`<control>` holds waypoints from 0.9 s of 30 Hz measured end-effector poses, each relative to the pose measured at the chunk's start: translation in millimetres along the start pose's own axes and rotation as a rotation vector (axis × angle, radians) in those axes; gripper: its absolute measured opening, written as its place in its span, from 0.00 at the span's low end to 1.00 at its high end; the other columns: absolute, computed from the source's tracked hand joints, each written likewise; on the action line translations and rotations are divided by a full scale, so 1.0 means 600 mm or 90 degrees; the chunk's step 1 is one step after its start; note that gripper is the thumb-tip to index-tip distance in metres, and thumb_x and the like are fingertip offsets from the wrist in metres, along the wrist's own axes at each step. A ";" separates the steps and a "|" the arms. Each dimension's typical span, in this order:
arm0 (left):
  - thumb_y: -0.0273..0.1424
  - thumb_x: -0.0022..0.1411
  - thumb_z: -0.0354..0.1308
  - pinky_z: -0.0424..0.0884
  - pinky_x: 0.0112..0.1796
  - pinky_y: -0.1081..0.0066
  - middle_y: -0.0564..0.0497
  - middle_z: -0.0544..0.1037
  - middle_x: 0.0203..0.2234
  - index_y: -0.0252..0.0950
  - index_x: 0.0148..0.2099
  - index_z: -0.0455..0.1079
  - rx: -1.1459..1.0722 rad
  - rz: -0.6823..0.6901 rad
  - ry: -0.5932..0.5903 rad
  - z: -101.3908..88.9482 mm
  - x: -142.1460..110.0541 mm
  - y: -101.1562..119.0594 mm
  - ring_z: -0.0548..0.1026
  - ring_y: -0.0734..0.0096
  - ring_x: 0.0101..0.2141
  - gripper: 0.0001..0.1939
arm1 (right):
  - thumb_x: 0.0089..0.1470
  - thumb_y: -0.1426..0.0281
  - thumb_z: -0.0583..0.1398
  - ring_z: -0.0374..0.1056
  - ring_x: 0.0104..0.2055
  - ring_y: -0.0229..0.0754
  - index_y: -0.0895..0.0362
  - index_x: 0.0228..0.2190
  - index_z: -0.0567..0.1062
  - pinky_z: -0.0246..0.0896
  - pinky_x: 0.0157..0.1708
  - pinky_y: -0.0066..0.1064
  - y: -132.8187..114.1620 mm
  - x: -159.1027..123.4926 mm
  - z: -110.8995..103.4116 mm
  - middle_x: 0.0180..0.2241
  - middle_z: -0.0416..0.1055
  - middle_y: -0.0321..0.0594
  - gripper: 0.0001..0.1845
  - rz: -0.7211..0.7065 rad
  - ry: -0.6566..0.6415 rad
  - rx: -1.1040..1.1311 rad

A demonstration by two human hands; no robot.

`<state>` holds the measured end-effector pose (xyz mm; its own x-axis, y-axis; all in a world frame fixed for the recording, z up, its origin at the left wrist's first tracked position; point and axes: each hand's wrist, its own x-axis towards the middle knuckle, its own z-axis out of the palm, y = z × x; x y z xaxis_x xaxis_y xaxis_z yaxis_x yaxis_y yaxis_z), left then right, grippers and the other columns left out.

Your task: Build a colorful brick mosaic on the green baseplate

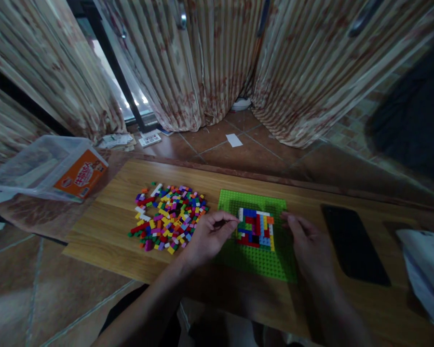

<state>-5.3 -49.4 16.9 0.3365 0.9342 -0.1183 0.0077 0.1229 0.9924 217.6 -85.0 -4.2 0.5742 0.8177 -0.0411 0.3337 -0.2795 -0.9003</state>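
A green studded baseplate [253, 270] lies on the wooden table, with a block of multicoloured building bricks [256, 228] pressed together on its middle. My left hand [211, 236] is over the plate's left edge, thumb and forefinger pinched together beside the bricks' left side. Anything between those fingertips is too small to make out. Over the plate's right edge, my right hand [311, 243] has its fingers curled and thumb close to the forefinger, apart from the bricks. Whatever it may hold is hidden. Left of my left hand spreads a pile of loose bricks [171, 217] in many colours.
A black phone-like slab [354, 243] lies right of the plate, near a white packet [427, 270] at the table's right. A clear plastic bin [32, 168] with an orange label stands beyond the left end. Long curtains [210, 62] hang behind the table [104, 226].
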 end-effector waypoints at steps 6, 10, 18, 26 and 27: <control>0.37 0.59 0.60 0.59 0.26 0.75 0.54 0.70 0.22 0.32 0.36 0.74 0.006 0.028 -0.026 -0.015 -0.029 -0.002 0.64 0.78 0.23 0.12 | 0.52 0.53 0.59 0.74 0.41 0.51 0.59 0.36 0.81 0.66 0.44 0.42 0.002 -0.021 0.004 0.37 0.80 0.47 0.23 -0.023 0.037 -0.022; 0.38 0.59 0.62 0.58 0.26 0.75 0.54 0.69 0.22 0.32 0.36 0.73 -0.034 0.031 -0.007 -0.035 -0.055 -0.001 0.63 0.79 0.23 0.13 | 0.53 0.52 0.59 0.74 0.42 0.52 0.59 0.38 0.81 0.66 0.45 0.43 0.009 -0.025 0.009 0.37 0.80 0.47 0.24 -0.026 0.065 -0.024; 0.42 0.57 0.64 0.56 0.24 0.76 0.54 0.68 0.21 0.31 0.33 0.73 -0.117 0.040 0.104 -0.040 -0.108 -0.003 0.62 0.79 0.22 0.17 | 0.52 0.54 0.60 0.73 0.44 0.51 0.61 0.41 0.80 0.66 0.48 0.45 0.031 -0.046 0.011 0.41 0.78 0.49 0.25 -0.016 0.119 0.017; 0.39 0.59 0.60 0.56 0.23 0.76 0.55 0.67 0.20 0.33 0.32 0.72 -0.209 0.110 0.098 0.075 -0.096 0.011 0.60 0.80 0.21 0.13 | 0.56 0.59 0.58 0.73 0.42 0.48 0.62 0.42 0.79 0.66 0.46 0.42 -0.029 -0.116 0.004 0.40 0.77 0.49 0.21 -0.171 0.256 0.005; 0.37 0.60 0.59 0.58 0.24 0.76 0.54 0.69 0.21 0.33 0.33 0.73 -0.197 0.149 0.084 0.084 -0.097 0.019 0.63 0.79 0.22 0.11 | 0.56 0.59 0.58 0.73 0.41 0.48 0.61 0.41 0.79 0.66 0.46 0.42 -0.038 -0.124 0.009 0.40 0.77 0.49 0.20 -0.178 0.240 0.018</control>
<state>23.0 -119.2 36.8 0.1718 0.9814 0.0855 -0.3454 -0.0212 0.9382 163.5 -136.8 17.2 0.6977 0.6190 0.3605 0.4973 -0.0562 -0.8658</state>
